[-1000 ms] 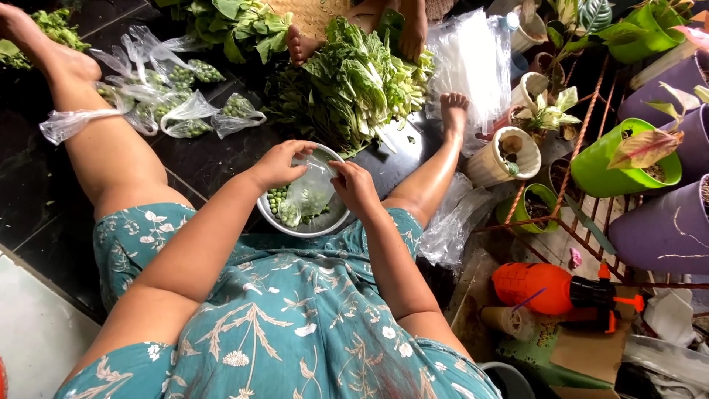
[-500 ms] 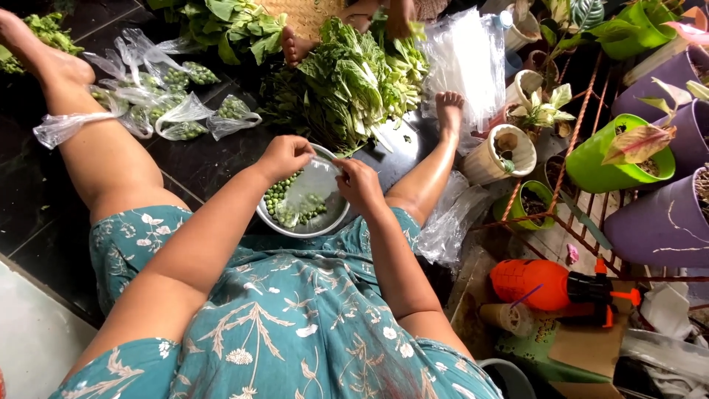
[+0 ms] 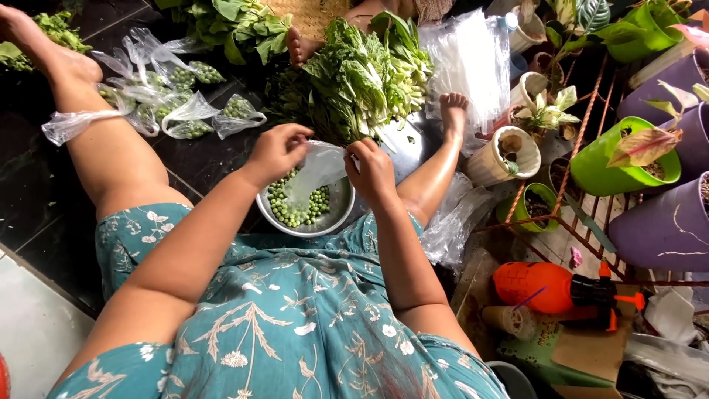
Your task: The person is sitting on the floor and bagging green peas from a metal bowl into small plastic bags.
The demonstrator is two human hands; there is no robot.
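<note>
A metal bowl point(image 3: 341, 213) of small round green vegetables sits on the dark floor between my legs. Above it I hold a clear plastic bag point(image 3: 316, 171) stretched between both hands. My left hand point(image 3: 278, 152) pinches the bag's left edge and my right hand point(image 3: 371, 173) grips its right edge. The bag hangs down into the bowl, and I cannot tell whether anything is inside it.
Several filled, tied clear bags point(image 3: 173, 111) lie on the floor at left. A heap of leafy greens point(image 3: 354, 77) and a stack of clear bags point(image 3: 473, 63) lie beyond the bowl. Plant pots point(image 3: 620, 159), a wire rack and an orange sprayer point(image 3: 546, 287) crowd the right.
Both hands have risen from inside the bowl, lifting the clear bag up and spreading it between them. The bowl and my legs stay put.
</note>
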